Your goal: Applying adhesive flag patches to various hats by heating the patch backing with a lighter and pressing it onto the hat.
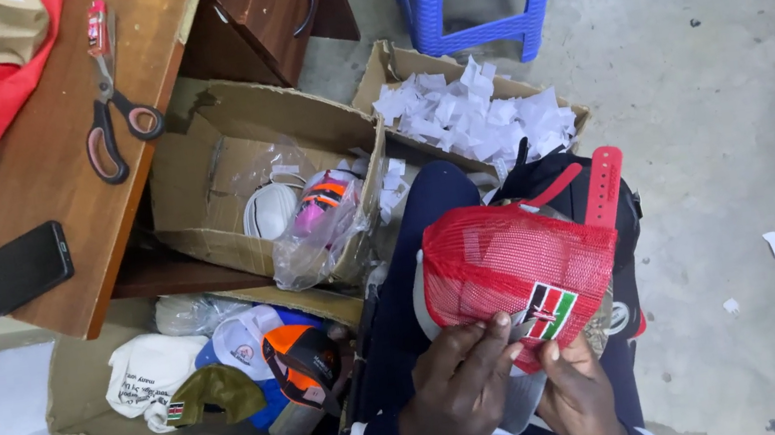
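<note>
My left hand (pixel 457 389) and right hand (pixel 579 393) pinch the red cap (pixel 516 265) low in frame; its flag patch (pixel 547 311) could tear if I tug.

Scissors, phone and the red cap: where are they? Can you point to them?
Scissors (pixel 112 110): head view, on the crossing of the blades, lying on the wooden desk.
Phone (pixel 6 277): head view, middle of its dark screen.
Red cap (pixel 499 257): head view, on the red mesh, above both hands.
</note>
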